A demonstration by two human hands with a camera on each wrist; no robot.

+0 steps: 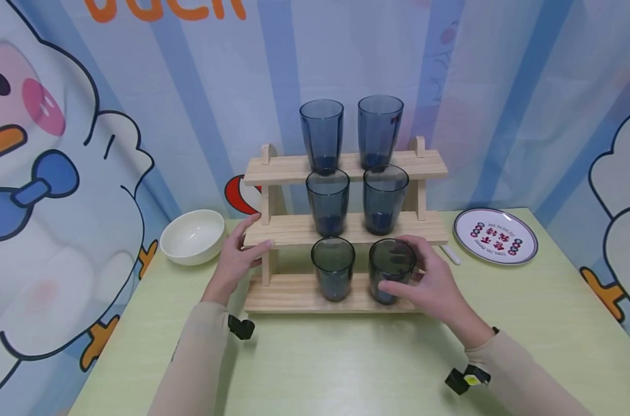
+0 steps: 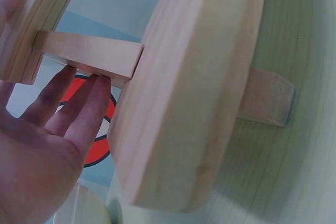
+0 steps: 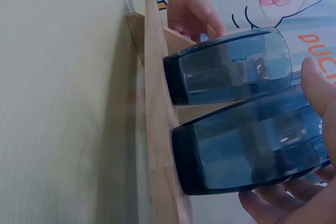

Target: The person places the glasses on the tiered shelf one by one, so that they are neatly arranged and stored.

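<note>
A three-tier wooden rack (image 1: 346,230) bears blue-grey drinking glasses, two on each tier. My right hand (image 1: 433,281) holds the bottom-right glass (image 1: 385,277), thumb at its front and fingers round its far side. That glass (image 3: 252,145) still stands with its base on the bottom shelf (image 3: 157,98) in the right wrist view. Beside it is the bottom-left glass (image 1: 334,274), apart from my fingers. My left hand (image 1: 233,260) grips the rack's left side at the middle shelf. In the left wrist view, its fingertips (image 2: 102,85) touch the wooden upright (image 2: 89,53).
A white bowl (image 1: 192,237) sits left of the rack. To the right lies a printed plate (image 1: 496,237), with a small white stick-like object (image 1: 451,255) near it. Behind the table (image 1: 325,364) hangs a blue-striped cartoon curtain (image 1: 200,115).
</note>
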